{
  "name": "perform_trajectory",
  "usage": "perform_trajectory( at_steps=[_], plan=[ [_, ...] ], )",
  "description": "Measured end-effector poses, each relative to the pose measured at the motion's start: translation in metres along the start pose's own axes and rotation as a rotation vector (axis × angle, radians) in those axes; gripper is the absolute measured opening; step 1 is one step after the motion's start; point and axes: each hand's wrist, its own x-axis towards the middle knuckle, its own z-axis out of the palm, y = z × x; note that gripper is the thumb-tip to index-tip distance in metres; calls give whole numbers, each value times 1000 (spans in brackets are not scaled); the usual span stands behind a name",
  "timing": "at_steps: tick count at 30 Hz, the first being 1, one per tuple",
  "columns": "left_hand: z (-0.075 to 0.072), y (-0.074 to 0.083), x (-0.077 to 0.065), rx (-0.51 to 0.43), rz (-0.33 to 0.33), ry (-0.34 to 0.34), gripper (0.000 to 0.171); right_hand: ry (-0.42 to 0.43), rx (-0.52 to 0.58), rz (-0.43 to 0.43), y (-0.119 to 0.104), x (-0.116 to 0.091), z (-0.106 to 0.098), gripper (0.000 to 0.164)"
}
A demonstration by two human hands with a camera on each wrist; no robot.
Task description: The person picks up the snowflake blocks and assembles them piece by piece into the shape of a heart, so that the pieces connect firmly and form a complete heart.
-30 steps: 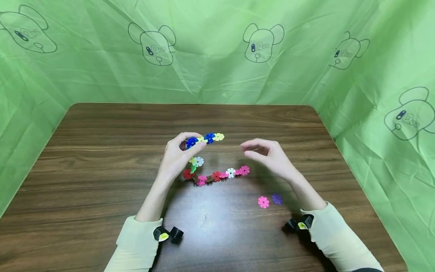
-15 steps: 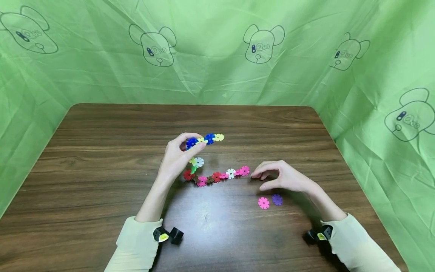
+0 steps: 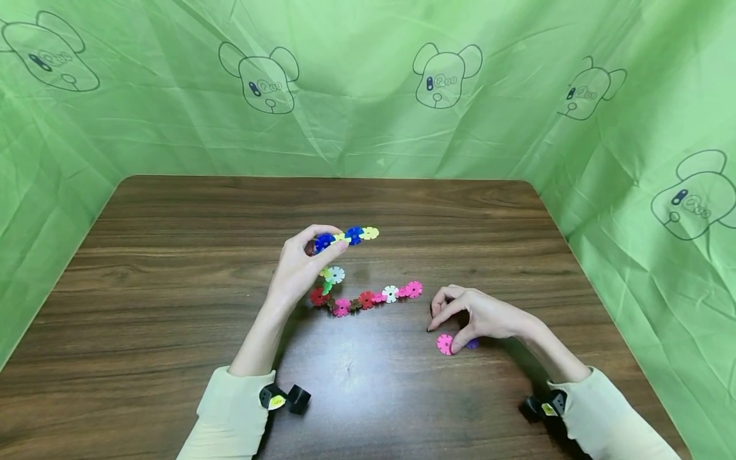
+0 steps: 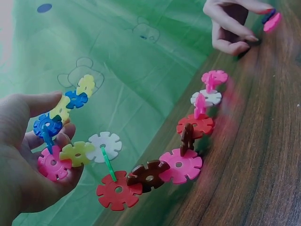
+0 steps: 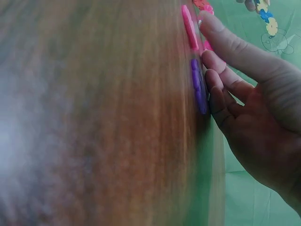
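Note:
My left hand (image 3: 294, 265) pinches a chain of notched plastic snowflake discs (image 3: 354, 236) near its blue and yellow end. From there the chain curves down and to the right, its pink end disc (image 3: 414, 289) at the far tip. In the left wrist view, white, green, red, brown and pink discs (image 4: 181, 165) link on from the held part. Over two loose discs hovers my right hand (image 3: 485, 314), fingers bent loosely and thumb apart from them. Its thumb tip overlaps the edge of the loose pink disc (image 3: 444, 345); the purple disc (image 3: 473, 344) is mostly hidden beneath the hand.
The dark wood-grain table (image 3: 172, 306) lies under both hands. Behind and beside it hangs a green cloth (image 3: 356, 128) printed with mouse-like heads. Black wrist cameras (image 3: 298, 398) sit at both cuffs.
My right hand has moved down and toward me, from right of the chain to the two loose discs, partly covering the purple one. The left hand and chain have stayed put.

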Motion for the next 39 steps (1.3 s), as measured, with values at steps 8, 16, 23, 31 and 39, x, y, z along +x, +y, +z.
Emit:
perform_trajectory(
  at_steps=[8,16,23,31,39],
  plan=[
    [-1,0,0,-2,-13,-4,29,7,-37,-24,-1,2,2,33],
    [-1,0,0,-5,-22,-14,32,-4,-53,15,-5,6,1,23],
    [-1,0,-1,4,-7,-14,31,-8,48,69,-12,15,-8,12],
    [0,0,-1,33,40,-16,32,209,136,93,-23,31,-22,9],
    [-1,1,-2,61,63,-32,36,517,267,80,-42,60,-29,16]
  ],
)
